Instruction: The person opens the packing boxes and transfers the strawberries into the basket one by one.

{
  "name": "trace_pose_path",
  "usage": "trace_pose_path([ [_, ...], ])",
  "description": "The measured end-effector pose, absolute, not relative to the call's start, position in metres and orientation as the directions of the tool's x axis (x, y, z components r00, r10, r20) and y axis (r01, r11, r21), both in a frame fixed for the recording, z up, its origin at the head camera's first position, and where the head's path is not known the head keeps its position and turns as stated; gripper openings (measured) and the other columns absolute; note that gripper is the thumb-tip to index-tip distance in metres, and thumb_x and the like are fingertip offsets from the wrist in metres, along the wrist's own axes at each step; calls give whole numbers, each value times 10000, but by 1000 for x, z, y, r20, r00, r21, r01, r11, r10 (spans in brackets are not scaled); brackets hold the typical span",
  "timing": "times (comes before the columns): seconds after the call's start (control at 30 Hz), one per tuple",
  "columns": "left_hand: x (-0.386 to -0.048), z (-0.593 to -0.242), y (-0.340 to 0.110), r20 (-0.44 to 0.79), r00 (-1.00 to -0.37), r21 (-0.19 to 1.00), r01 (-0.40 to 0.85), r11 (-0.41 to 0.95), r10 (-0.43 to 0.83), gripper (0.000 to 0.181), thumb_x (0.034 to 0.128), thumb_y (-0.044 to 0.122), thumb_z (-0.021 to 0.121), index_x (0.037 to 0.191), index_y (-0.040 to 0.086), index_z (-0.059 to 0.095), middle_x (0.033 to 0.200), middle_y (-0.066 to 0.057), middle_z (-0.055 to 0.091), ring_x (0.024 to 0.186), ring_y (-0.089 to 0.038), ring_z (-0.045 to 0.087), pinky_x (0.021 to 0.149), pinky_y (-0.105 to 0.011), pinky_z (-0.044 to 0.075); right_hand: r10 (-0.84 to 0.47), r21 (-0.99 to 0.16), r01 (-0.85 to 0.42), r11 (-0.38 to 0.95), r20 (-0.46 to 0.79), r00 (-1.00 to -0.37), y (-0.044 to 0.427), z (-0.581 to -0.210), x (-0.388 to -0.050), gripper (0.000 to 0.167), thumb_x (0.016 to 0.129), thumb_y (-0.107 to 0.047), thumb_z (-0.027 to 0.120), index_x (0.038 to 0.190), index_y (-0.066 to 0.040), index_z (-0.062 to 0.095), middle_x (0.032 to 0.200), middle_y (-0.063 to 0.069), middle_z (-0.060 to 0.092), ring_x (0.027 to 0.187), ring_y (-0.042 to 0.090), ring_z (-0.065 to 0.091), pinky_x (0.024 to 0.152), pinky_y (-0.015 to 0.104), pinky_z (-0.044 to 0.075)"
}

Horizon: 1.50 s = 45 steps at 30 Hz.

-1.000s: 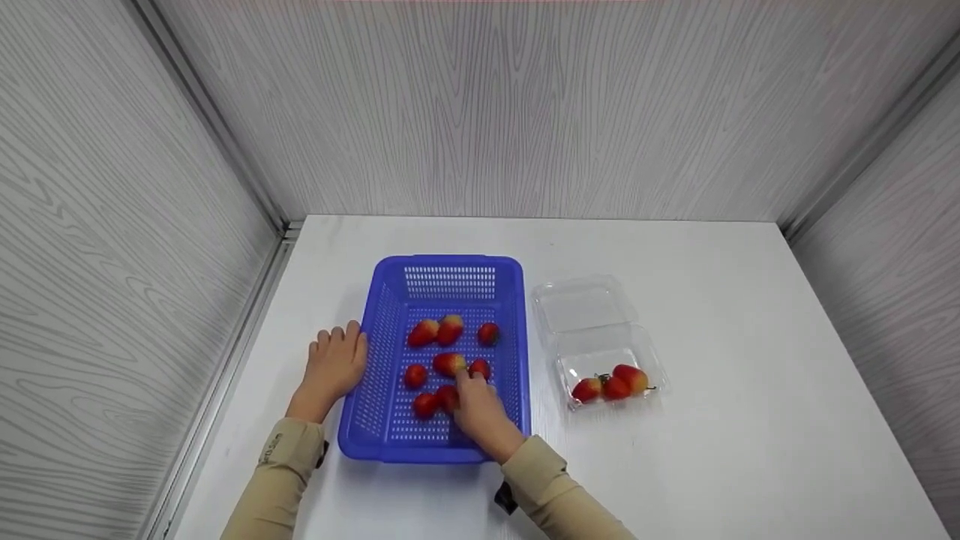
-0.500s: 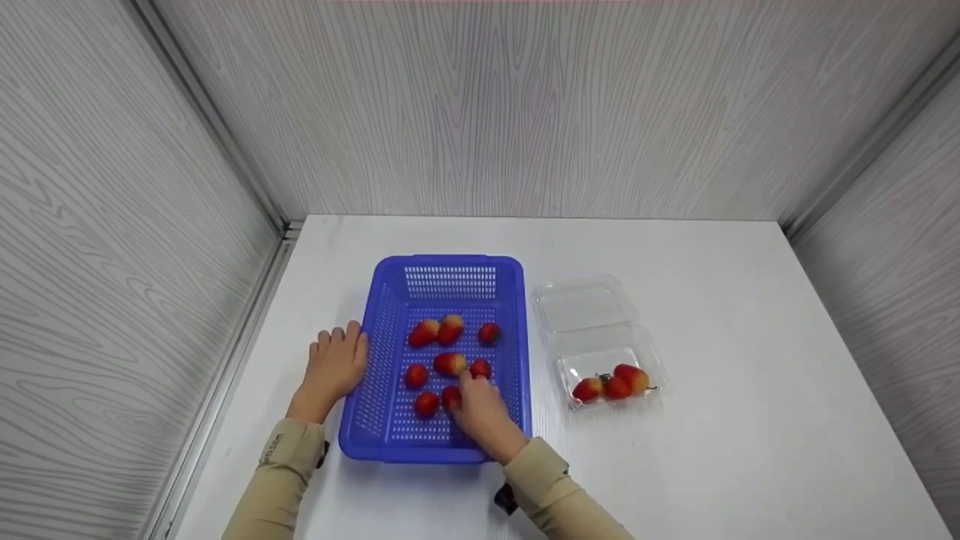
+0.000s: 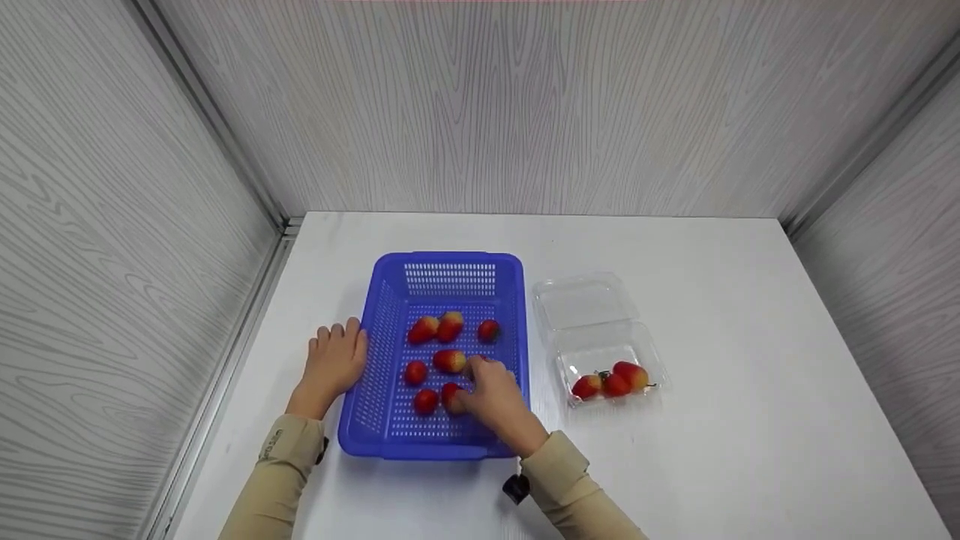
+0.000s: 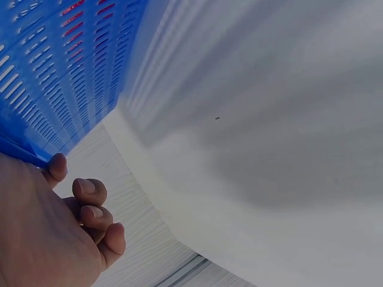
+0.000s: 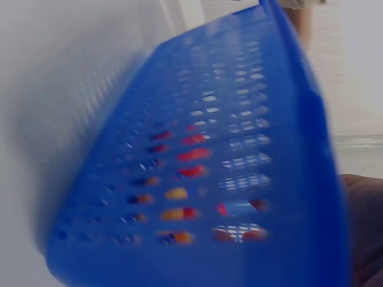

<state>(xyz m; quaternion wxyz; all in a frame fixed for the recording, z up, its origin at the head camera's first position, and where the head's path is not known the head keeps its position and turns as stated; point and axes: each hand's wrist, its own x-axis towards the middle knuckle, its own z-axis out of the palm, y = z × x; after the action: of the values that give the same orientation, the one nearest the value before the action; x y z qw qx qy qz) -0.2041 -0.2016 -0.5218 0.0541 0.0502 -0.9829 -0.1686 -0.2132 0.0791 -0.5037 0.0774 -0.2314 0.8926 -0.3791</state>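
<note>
In the head view, my left hand [image 3: 334, 360] holds the left rim of a blue perforated plastic basket [image 3: 427, 452]. The left wrist view shows that hand [image 4: 48, 227] with curled fingers, one fingertip just under the rim. Inside the basket, my right hand [image 3: 495, 397] reaches low on the right, thumb beside a red strawberry [image 3: 451, 396]. A bit of red shows behind its fingers; whether they hold anything is hidden. A yellow-tipped strawberry [image 3: 448, 361] lies just left of the fingers. The right wrist view is blurred, with the basket wall [image 5: 209, 149] in front of the fingers.
A clear plastic clamshell box [image 3: 592, 337], lid folded back, stands right of the basket with three strawberries [image 3: 616, 385] in it. Several other strawberries [image 3: 424, 330] lie about the basket floor. Grey wood-patterned panels [image 3: 510, 112] enclose the white table [image 3: 750, 375].
My right hand has shifted a little to the right, covering most of the strawberry that showed beyond its fingers. The left hand has stayed on the basket rim.
</note>
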Motion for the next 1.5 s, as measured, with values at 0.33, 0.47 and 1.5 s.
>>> trace_pose_path([
  [0.33,-205,-523,-202,85,-989,319,-92,943,-125,290,1055,241,335,1051,-19,462,910,-221,492,864,-408,439,743,-525,335,-430,-767,-392,508,169,-887,118,-478,-235,105,851,-82,738,917,-35,672,789,60,666,661,153,586,598,309,513],
  [0.47,-205,-523,-202,77,-989,320,-98,943,-128,307,1055,252,327,1064,-22,466,931,-225,495,888,-414,440,762,-535,331,-385,-736,-410,539,218,-897,143,-474,-248,122,838,-88,739,915,-26,669,762,81,671,618,171,587,566,330,504],
  [1.5,-206,-526,-204,86,-988,334,-94,938,-129,293,1058,235,339,1074,-27,470,931,-225,501,887,-414,449,746,-524,335,-134,-521,4,853,-226,-965,280,-527,-288,334,818,-1,635,1140,86,628,1050,248,642,895,350,603,778,496,507],
])
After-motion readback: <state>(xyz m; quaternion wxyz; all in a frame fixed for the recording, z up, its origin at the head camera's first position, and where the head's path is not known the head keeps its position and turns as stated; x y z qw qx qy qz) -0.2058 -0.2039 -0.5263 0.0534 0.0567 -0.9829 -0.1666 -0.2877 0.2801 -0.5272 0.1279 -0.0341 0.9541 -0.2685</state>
